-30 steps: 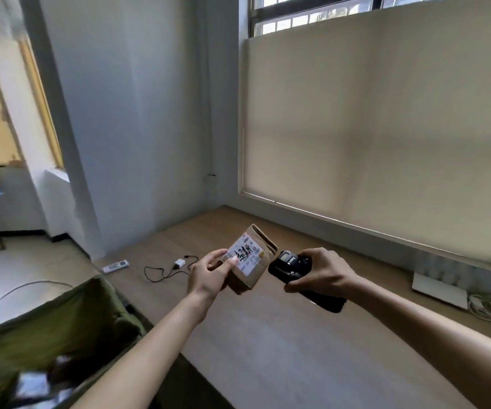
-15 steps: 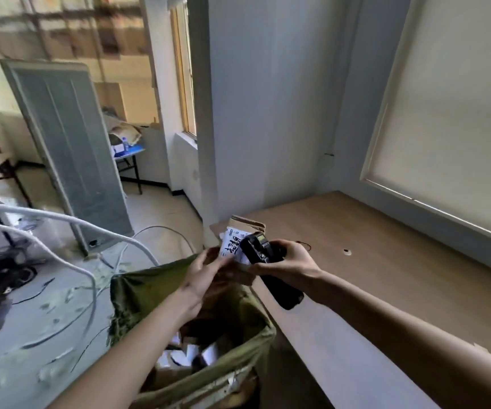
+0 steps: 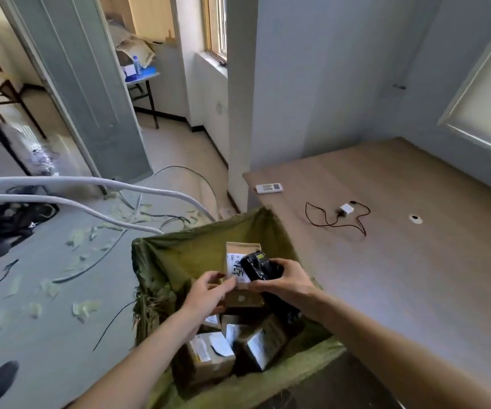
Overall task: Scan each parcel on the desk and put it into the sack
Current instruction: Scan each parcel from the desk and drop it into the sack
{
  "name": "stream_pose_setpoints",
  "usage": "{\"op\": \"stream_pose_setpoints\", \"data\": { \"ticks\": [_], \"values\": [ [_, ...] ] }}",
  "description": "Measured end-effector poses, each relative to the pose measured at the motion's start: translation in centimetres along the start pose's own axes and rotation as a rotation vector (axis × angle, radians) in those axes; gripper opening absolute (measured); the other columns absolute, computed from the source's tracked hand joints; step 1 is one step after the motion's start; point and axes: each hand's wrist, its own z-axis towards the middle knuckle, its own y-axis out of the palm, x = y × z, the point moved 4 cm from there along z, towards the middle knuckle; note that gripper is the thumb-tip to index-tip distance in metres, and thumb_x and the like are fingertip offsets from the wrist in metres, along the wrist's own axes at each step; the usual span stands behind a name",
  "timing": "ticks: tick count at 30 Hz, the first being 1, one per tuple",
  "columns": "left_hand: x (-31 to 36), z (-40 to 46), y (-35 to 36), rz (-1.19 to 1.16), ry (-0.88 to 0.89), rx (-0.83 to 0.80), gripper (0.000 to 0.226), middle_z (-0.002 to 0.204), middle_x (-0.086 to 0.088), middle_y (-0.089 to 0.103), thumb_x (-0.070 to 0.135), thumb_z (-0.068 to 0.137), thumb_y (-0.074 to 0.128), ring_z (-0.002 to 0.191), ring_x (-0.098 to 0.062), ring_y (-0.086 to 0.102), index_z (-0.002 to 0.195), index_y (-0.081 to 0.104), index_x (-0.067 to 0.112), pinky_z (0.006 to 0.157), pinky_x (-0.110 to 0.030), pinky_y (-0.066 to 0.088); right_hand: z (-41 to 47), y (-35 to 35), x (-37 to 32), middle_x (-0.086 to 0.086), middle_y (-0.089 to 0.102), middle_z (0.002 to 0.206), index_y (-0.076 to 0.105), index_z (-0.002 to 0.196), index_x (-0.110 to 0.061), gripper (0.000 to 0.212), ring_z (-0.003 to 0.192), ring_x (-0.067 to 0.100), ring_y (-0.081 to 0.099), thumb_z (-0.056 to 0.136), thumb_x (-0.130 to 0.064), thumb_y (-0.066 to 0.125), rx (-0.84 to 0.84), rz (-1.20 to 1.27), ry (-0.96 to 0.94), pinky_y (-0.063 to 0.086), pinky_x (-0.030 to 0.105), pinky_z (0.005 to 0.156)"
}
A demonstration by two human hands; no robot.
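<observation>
Head cam: small cardboard parcel [image 3: 240, 262] w/ white label sits over the open green sack [image 3: 185, 255], left hand [image 3: 209, 293] pinching its lower edge, right hand [image 3: 285, 280] closed round a black scanner [image 3: 256, 265] right against the label. Sack already holds several labelled boxes [image 3: 209, 354]. Wooden bench [image 3: 415, 261] beside the sack carries a white remote [image 3: 268, 188] & a small white adapter [image 3: 346, 208] w/ black cable; grey floor is littered w/ scraps & white hoses [image 3: 70, 180].

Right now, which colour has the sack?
Olive green, seen best in the head view: the sack stands open beside the desk.
</observation>
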Motion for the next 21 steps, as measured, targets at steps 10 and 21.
{"op": "stream_pose_setpoints", "data": {
  "ticks": [10,21],
  "values": [
    [-2.8,5.3,0.4,0.45,-0.14,-0.028,0.05,0.116,0.005,0.057,0.051,0.092,0.063,0.1,-0.014,0.055,0.133,0.054,0.024,0.08,-0.03,0.048,3.9,-3.2,4.6,-0.007,0.072,0.111,0.065,0.132,-0.022,0.092,0.1,0.013,0.069,0.051,-0.052,0.094,0.044,-0.204,0.082,0.058,0.036,0.094],
    [9.6,3.3,7.3,0.635,0.329,-0.073,0.035,0.133,-0.001,0.061,0.041,0.096,0.062,0.124,-0.02,0.055,0.128,0.063,0.025,0.106,-0.04,0.045,-4.9,-15.5,4.8,-0.009,0.073,0.095,0.066,0.119,-0.03,0.063,0.084,0.011,0.072,0.063,-0.045,0.093,0.284,-0.215,0.062,0.063,0.036,0.08]
  ]
}}
